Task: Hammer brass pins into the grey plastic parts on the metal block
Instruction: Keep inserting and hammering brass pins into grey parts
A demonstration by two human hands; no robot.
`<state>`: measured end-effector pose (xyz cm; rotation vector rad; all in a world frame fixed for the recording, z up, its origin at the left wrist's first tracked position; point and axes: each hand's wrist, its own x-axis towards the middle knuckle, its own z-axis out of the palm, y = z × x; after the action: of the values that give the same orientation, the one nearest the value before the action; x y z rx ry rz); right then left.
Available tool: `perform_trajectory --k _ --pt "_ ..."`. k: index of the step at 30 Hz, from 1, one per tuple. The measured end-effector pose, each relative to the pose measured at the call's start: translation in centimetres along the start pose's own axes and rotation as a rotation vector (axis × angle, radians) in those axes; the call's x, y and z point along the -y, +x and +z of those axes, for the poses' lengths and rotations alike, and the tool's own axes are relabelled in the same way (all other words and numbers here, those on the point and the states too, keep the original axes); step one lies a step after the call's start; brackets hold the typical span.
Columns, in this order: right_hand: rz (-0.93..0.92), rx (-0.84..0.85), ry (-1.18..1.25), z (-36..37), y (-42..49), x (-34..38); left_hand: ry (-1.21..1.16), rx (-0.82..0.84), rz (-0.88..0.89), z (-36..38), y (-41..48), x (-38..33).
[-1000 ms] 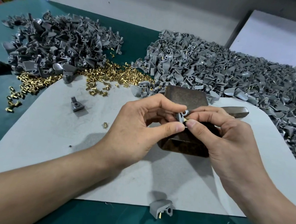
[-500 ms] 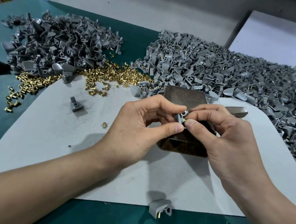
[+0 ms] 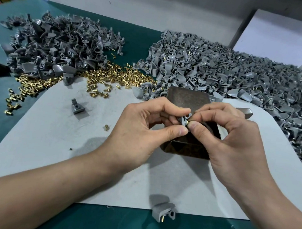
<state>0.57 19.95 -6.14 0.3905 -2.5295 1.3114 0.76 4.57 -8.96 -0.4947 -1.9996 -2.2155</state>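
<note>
Nothing moved: metal block (image 3: 187,97) on grey mat (image 3: 50,151), green tbl (image 3: 99,223), white wall (image 3: 138,6).

The left hand (image 3: 141,132) and right hand (image 3: 232,140) hide most of the metal block (image 3: 187,97). Little shows of the grey plastic part (image 3: 183,119) in the left pinch or the brass pin (image 3: 188,120) in the right.

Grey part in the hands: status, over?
Left hand pinches part. Right hand pinches pin at its hole. Both over block, not hammered yet. Nothing in the way.
</note>
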Motion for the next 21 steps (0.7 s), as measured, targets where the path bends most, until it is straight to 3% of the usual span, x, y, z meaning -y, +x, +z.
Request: perform_trajectory --k 12,17,21 --pt "0.02 0.003 0.025 -0.05 0.06 -0.19 0.014 -0.011 -0.004 0.03 -0.14 -0.2" --pt "0.161 0.017 0.323 -0.26 0.26 -0.55 -0.007 -0.003 0.001 0.01 -0.17 -0.1" --pt "0.181 -0.024 0.395 -0.23 0.23 -0.72 0.024 0.0 0.003 -0.29 0.06 0.04"
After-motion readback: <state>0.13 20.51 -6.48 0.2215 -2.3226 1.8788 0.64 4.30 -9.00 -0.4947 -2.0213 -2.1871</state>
